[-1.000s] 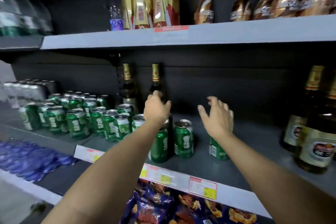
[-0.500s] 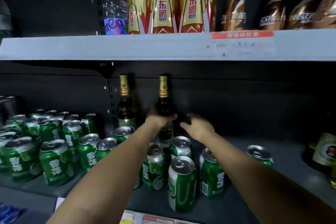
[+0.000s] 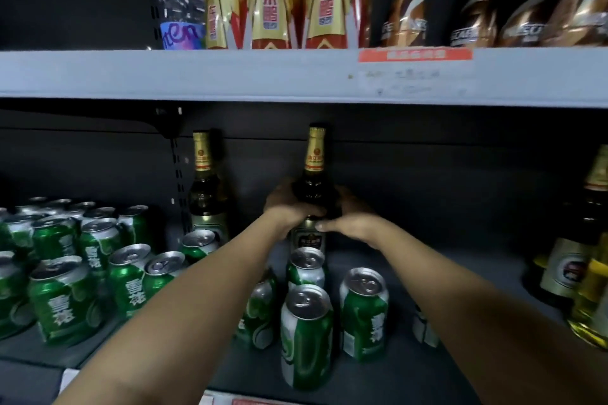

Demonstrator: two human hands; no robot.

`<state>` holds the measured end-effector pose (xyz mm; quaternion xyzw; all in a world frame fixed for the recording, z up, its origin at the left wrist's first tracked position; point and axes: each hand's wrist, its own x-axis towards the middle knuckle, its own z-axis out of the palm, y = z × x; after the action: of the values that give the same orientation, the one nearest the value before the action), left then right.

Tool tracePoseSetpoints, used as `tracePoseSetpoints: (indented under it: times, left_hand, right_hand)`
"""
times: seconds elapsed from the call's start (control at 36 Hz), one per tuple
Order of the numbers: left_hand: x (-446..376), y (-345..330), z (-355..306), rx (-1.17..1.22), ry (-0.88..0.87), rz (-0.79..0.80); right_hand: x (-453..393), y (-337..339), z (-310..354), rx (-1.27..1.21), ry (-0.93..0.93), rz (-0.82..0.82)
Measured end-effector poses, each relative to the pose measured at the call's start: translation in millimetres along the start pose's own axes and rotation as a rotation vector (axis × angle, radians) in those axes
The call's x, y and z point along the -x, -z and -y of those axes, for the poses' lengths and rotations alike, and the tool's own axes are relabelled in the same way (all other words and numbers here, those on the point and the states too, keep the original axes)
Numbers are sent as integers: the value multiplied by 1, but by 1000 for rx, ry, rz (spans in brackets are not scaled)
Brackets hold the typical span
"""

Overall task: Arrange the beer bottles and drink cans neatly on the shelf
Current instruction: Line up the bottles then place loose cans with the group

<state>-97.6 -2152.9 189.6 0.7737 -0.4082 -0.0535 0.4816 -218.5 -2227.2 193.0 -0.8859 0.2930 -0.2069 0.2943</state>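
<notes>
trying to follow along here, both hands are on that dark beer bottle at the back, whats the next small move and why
Probably slide the beer bottle left toward the other bottle by the back wall. The left hand and right hand both grip its shoulder, it stands upright, and a gap separates the two.

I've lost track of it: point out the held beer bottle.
Head view, centre: the bottle stands at the shelf back, gripped by the left hand and right hand, behind the loose cans.
</notes>
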Motion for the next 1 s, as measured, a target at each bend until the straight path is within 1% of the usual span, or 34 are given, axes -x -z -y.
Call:
tracePoseSetpoints:
  times: [0.11,0.19,0.25,0.39,0.47,0.58,0.67,0.78,0.89,1.0]
  left_hand:
    - [12,-25,-37,110,-19,26]
    - [19,-48,-62,225,-17,89]
    - [25,-65,-78,284,-16,130]
    - [39,-116,-109,333,23,251]
    - [44,-142,-125,369,43,293]
    - [48,-171,-146,365,53,325]
    - [52,-192,-156,352,82,356]
    - [55,-213,-164,320,79,389]
    - [55,-230,-168,319,87,423]
    - [51,-239,-172,297,65,412]
  right_hand:
    - [20,29,-16,24,29,-61]
    - [34,54,-33,25,32,-138]
    - [44,70,-47,-1,8,-165]
    - [70,101,-91,-98,-60,-186]
    - [79,117,-121,-51,-140,-191]
    - [88,132,-158,-1,-221,-226]
    - [92,135,-179,11,-233,-267]
    - [98,139,-203,-66,-216,-327]
    - [100,141,-221,-125,-231,-344]
    - [96,143,-230,-179,-249,-363]
